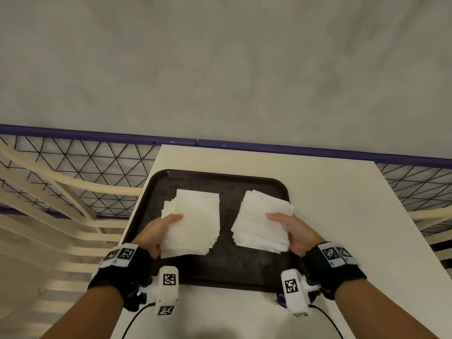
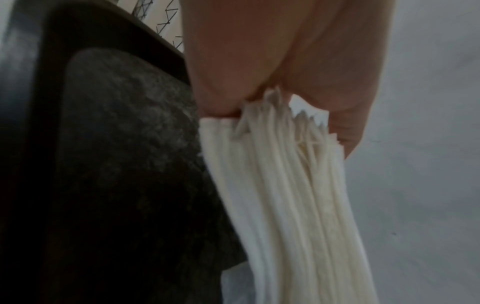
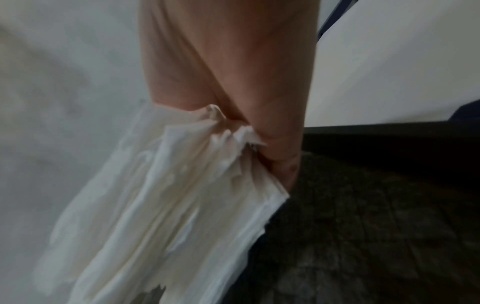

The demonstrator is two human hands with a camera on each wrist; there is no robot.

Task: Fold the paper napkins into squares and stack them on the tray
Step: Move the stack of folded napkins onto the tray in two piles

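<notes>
A dark tray (image 1: 220,184) lies on the white table (image 1: 330,192). Two stacks of white folded napkins are over it. My left hand (image 1: 161,228) grips the left napkin stack (image 1: 195,221) at its left edge, thumb on top and fingers underneath. My right hand (image 1: 291,228) grips the right napkin stack (image 1: 261,223) at its right edge the same way. In the left wrist view the left napkin stack (image 2: 285,185) is pinched between thumb and fingers beside the tray (image 2: 116,164). The right wrist view shows the right napkin stack (image 3: 182,195), its edges ragged, above the tray (image 3: 363,226).
The table's far edge meets a purple rail (image 1: 293,149) and a grey wall (image 1: 220,69). To the left stands a cream slatted frame (image 1: 61,204) with black wire mesh. Cables run from my wrist cameras across the near table.
</notes>
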